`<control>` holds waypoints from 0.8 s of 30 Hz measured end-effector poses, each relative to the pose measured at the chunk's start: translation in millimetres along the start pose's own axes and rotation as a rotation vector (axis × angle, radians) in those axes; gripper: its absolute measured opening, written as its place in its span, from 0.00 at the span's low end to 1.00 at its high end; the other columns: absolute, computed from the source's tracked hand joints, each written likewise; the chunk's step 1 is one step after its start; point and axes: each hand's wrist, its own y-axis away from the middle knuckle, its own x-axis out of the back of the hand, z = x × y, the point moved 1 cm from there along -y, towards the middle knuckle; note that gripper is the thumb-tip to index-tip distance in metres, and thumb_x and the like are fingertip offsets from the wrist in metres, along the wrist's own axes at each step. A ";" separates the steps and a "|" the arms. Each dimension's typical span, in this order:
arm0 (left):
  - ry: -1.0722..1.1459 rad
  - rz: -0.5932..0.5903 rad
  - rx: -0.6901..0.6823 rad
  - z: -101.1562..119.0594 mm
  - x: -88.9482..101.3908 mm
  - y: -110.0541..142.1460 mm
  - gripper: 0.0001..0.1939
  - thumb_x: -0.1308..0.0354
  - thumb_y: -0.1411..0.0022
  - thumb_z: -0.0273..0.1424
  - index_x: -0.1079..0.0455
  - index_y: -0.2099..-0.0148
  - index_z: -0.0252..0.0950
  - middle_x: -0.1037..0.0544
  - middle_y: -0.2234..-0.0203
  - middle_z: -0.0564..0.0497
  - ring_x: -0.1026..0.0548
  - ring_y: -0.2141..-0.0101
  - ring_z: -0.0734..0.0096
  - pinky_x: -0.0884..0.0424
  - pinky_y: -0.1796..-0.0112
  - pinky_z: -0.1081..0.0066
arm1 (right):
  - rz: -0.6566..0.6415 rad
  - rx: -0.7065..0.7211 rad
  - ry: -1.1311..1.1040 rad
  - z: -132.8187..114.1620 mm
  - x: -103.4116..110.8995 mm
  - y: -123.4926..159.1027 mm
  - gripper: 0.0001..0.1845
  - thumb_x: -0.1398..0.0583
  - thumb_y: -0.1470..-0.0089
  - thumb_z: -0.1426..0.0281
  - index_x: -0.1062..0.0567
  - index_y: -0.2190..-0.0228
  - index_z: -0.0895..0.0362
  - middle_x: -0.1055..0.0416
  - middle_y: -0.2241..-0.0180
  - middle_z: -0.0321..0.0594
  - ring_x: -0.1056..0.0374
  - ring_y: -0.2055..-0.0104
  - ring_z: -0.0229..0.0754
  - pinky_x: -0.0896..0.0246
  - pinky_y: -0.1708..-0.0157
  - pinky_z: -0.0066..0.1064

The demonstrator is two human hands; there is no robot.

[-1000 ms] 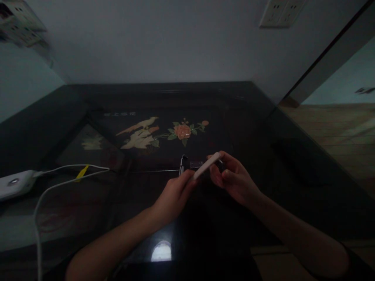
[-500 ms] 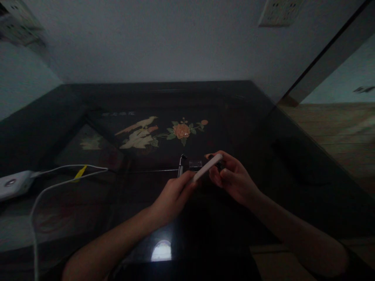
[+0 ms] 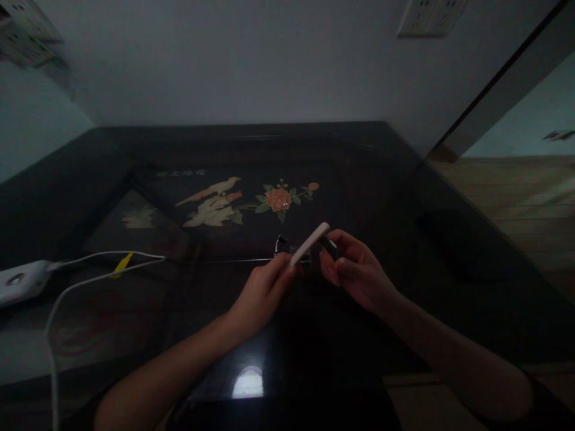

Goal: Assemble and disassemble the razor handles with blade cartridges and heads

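My left hand [image 3: 265, 287] is closed around the lower end of a slim whitish bar [image 3: 309, 242], pinched between thumb and fingers. The bar tilts up to the right, towards my other hand. Between the thumb and fingers of my right hand [image 3: 354, 263] is a small dark piece [image 3: 329, 246]; its kind is too dim to make out. The piece is close beside the bar's upper end, and I cannot tell whether they touch. Just beyond my left hand, a thin silvery thing with a dark tip [image 3: 281, 239] lies on the table, partly hidden by the fingers.
The dark glossy tabletop [image 3: 395, 335] carries a bird-and-flower picture [image 3: 278, 200]. At the left lies a white device [image 3: 24, 281] with a white cable [image 3: 81, 286] and a yellow tag [image 3: 122, 264]. Behind stands a pale wall [image 3: 238, 66] with a socket [image 3: 429, 18].
The whitish bar has shifted slightly left, away from my right hand, with my left hand. The dark piece in my right fingers now shows more plainly. The clear small thing behind is more covered.
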 end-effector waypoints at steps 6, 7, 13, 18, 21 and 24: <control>-0.015 -0.138 -0.073 1.8 -3.6 3.6 0.10 0.55 0.33 0.33 0.35 0.61 0.34 0.37 0.78 0.58 0.40 0.78 0.78 0.43 0.76 0.78 | 0.023 -0.019 0.025 -1.1 1.1 0.3 0.20 0.29 0.58 0.64 0.25 0.62 0.55 0.34 0.77 0.29 0.45 0.81 0.29 0.51 0.83 0.21; -0.020 -0.144 -0.081 2.2 -3.8 4.1 0.10 0.55 0.33 0.33 0.35 0.61 0.34 0.36 0.78 0.58 0.39 0.78 0.78 0.43 0.76 0.78 | 0.030 -0.031 0.026 -1.3 1.1 0.2 0.21 0.29 0.58 0.64 0.25 0.61 0.55 0.34 0.77 0.29 0.44 0.81 0.28 0.51 0.83 0.21; -0.004 -0.016 -0.009 1.9 -2.1 1.6 0.12 0.57 0.33 0.35 0.35 0.61 0.34 0.34 0.77 0.56 0.38 0.78 0.77 0.42 0.77 0.78 | 0.011 0.011 0.020 -0.1 1.6 -0.7 0.16 0.29 0.57 0.66 0.26 0.66 0.55 0.36 0.79 0.28 0.44 0.81 0.29 0.50 0.83 0.22; -0.002 -0.134 -0.082 2.0 -5.2 5.4 0.10 0.55 0.33 0.33 0.35 0.61 0.35 0.35 0.78 0.58 0.39 0.78 0.79 0.42 0.76 0.78 | 0.033 -0.020 0.065 -1.7 1.3 0.4 0.20 0.29 0.58 0.64 0.26 0.62 0.55 0.35 0.77 0.29 0.45 0.80 0.29 0.52 0.83 0.22; -0.017 -0.115 -0.074 1.6 -4.6 4.4 0.10 0.55 0.33 0.32 0.35 0.61 0.34 0.36 0.78 0.58 0.40 0.78 0.79 0.42 0.76 0.78 | 0.036 -0.015 0.067 -1.9 1.0 0.1 0.20 0.30 0.57 0.65 0.26 0.62 0.55 0.35 0.77 0.29 0.44 0.80 0.29 0.51 0.83 0.22; -0.003 -0.021 -0.019 0.2 -3.6 1.5 0.11 0.56 0.32 0.34 0.35 0.61 0.34 0.35 0.78 0.57 0.39 0.78 0.78 0.42 0.76 0.78 | 0.025 0.006 0.048 -0.8 1.3 -0.7 0.17 0.30 0.57 0.65 0.27 0.66 0.55 0.35 0.78 0.29 0.44 0.80 0.29 0.49 0.82 0.22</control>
